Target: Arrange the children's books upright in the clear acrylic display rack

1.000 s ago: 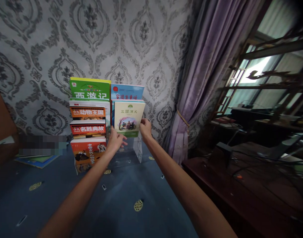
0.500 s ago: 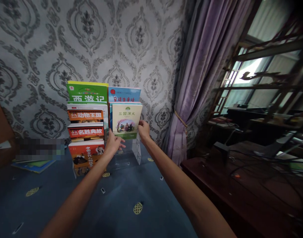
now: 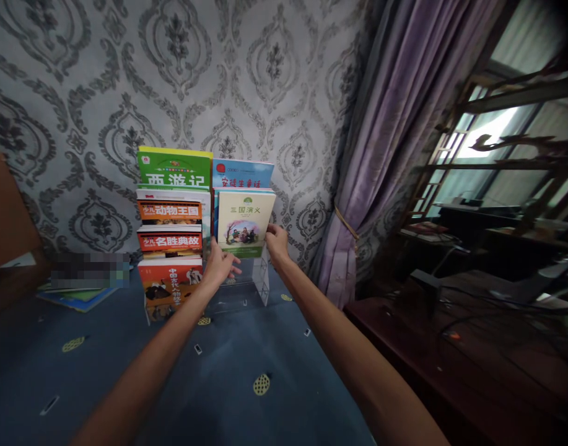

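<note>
A cream-coloured paperback book (image 3: 246,218) with a green band along its bottom stands in the right column of a clear book rack (image 3: 261,282). My right hand (image 3: 277,244) pinches its right edge between thumb and fingers. At the book's lower left corner is my left hand (image 3: 220,263), one digit up along the left edge and the other fingers bent under the bottom. A blue book (image 3: 241,173) rises behind the cream one. In the left column stand a green book (image 3: 176,167), an orange-titled book (image 3: 170,212), a red-titled book (image 3: 170,243) and a red book (image 3: 172,282).
Blue cloth with pineapple prints (image 3: 261,384) covers the table. Flat books (image 3: 82,299) lie at the left, partly blurred out. Behind the rack is patterned wallpaper (image 3: 176,56). A purple curtain (image 3: 381,136) hangs to the right, beside a dark red desk (image 3: 404,347) with cables.
The view has shifted slightly, so the rack and books appear further right. Both hands stay at the cream book, which keeps nearly the same place in the rack.
</note>
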A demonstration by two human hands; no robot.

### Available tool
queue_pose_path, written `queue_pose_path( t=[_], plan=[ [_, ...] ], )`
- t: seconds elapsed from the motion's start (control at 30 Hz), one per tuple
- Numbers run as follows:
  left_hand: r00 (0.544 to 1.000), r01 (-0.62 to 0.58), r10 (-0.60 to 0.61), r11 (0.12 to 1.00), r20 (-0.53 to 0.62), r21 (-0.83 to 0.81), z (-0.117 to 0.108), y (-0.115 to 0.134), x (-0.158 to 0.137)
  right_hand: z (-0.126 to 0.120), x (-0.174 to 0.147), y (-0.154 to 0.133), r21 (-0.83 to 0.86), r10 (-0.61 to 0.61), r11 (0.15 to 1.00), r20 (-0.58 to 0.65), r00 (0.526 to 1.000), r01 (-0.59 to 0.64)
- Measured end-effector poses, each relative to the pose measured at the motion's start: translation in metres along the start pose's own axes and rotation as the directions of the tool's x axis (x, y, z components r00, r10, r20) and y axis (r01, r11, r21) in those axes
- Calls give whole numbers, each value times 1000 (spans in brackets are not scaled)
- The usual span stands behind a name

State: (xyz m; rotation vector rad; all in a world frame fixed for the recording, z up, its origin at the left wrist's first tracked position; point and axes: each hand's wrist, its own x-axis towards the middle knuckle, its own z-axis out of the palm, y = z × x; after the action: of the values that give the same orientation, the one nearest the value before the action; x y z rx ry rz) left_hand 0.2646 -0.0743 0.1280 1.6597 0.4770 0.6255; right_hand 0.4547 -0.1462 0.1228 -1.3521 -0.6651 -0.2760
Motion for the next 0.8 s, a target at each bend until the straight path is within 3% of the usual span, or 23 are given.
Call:
queue_pose_path(
  t=[0.17, 0.33, 0.57, 0.8],
  plan=[
    [997, -60, 59, 998, 46, 26, -2, -5, -13, -2, -22, 2, 2, -25, 1000, -93, 995, 25],
    [983, -127, 118, 991, 142, 52, -4, -37, -37, -11, -82, 8, -61, -63, 997, -144, 987, 55],
    [954, -148, 90, 972, 286, 185, -6, -94, -77, -17, -168, 21, -206, -63, 976, 16, 998, 65],
    [945, -139, 34, 942, 324, 305, -8, -124, -91, -17, -204, 37, -362, 80, 932, 217, 973, 4]
  ],
)
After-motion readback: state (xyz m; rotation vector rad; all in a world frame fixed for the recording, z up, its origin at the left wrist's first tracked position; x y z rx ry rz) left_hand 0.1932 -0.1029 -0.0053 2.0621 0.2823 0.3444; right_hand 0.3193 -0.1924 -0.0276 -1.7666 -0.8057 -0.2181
